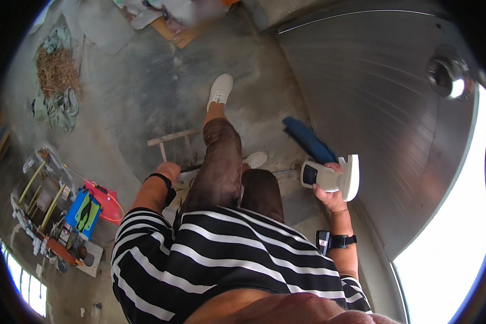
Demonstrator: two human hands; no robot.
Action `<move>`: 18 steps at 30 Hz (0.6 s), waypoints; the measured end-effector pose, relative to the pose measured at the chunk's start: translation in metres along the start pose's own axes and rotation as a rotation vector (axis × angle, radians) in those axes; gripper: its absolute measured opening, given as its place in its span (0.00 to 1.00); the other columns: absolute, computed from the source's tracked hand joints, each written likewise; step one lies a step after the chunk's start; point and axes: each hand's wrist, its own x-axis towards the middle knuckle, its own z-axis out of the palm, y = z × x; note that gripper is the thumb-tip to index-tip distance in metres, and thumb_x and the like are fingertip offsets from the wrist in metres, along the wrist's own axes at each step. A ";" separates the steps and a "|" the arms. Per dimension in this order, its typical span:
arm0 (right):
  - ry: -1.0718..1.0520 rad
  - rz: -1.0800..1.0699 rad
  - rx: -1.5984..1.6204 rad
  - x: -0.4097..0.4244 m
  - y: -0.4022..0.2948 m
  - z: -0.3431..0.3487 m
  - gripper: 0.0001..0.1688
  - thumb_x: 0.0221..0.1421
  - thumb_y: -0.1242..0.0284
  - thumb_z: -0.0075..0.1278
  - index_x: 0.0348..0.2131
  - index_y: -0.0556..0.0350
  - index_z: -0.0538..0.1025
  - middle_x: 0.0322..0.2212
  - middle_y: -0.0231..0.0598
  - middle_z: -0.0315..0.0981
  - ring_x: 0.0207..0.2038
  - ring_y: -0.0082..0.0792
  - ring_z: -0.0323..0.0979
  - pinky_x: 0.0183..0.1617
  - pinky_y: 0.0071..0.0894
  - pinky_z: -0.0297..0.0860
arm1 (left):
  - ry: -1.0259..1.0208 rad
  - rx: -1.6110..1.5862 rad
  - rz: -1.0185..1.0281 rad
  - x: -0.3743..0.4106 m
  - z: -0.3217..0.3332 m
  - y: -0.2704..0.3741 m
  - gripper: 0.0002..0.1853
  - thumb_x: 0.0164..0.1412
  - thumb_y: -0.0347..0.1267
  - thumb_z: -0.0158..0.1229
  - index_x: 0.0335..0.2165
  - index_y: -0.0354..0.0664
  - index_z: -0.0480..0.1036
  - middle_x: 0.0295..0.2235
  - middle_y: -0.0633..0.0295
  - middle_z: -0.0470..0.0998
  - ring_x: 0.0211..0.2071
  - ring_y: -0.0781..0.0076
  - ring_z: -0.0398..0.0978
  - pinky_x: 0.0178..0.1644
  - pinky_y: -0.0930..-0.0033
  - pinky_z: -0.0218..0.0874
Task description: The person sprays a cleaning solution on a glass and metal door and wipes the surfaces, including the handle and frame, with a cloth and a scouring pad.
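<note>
In my right hand [332,196] is a white handheld appliance [328,177] that looks like a garment steamer. It has a dark panel on its body and a wide white head at the right end. Just beyond that hand, a long dark-blue object [310,139], perhaps cloth, slants toward the metal door; whether it touches the hand is unclear. My left hand [170,172] hangs beside my left thigh, its fingers mostly hidden. Past it stands a small wooden frame [172,137], perhaps a stool. My legs are in mid-stride on the concrete floor [146,93].
A large metal door [372,85] with a round shiny knob [449,77] rises along the right, beside a bright opening. Straw [56,71] and crumpled cloth [60,109] lie at left. Nearer are a blue-green case [83,212], a red item [105,198] and clutter. Cardboard [184,36] lies ahead.
</note>
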 end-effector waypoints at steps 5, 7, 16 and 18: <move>-0.009 0.042 -0.023 0.001 0.032 0.000 0.37 0.31 0.62 0.64 0.43 0.54 0.70 0.35 0.38 0.69 0.38 0.37 0.69 0.44 0.34 0.67 | -0.033 0.206 0.116 0.055 -0.031 0.038 0.16 0.55 0.37 0.58 0.43 0.45 0.76 0.42 0.56 0.77 0.43 0.56 0.75 0.44 0.57 0.68; 0.004 0.094 0.034 -0.002 0.043 0.003 0.38 0.31 0.61 0.64 0.44 0.54 0.70 0.35 0.39 0.69 0.38 0.37 0.69 0.44 0.34 0.67 | 0.006 0.272 0.130 0.081 -0.041 0.048 0.21 0.55 0.40 0.58 0.47 0.48 0.74 0.45 0.57 0.76 0.46 0.56 0.74 0.47 0.57 0.67; 0.046 0.033 -0.010 0.016 0.097 0.017 0.39 0.30 0.62 0.65 0.45 0.55 0.70 0.35 0.39 0.71 0.39 0.40 0.71 0.46 0.35 0.68 | 0.241 0.132 0.322 0.083 -0.094 0.029 0.24 0.48 0.35 0.62 0.47 0.42 0.73 0.43 0.55 0.76 0.45 0.53 0.74 0.48 0.58 0.67; 0.055 0.034 0.009 0.029 0.104 0.021 0.38 0.30 0.62 0.65 0.44 0.55 0.71 0.36 0.39 0.72 0.39 0.41 0.72 0.46 0.36 0.68 | 0.479 -0.054 0.440 0.072 -0.092 0.004 0.25 0.46 0.33 0.63 0.46 0.42 0.73 0.43 0.54 0.77 0.45 0.51 0.74 0.48 0.57 0.66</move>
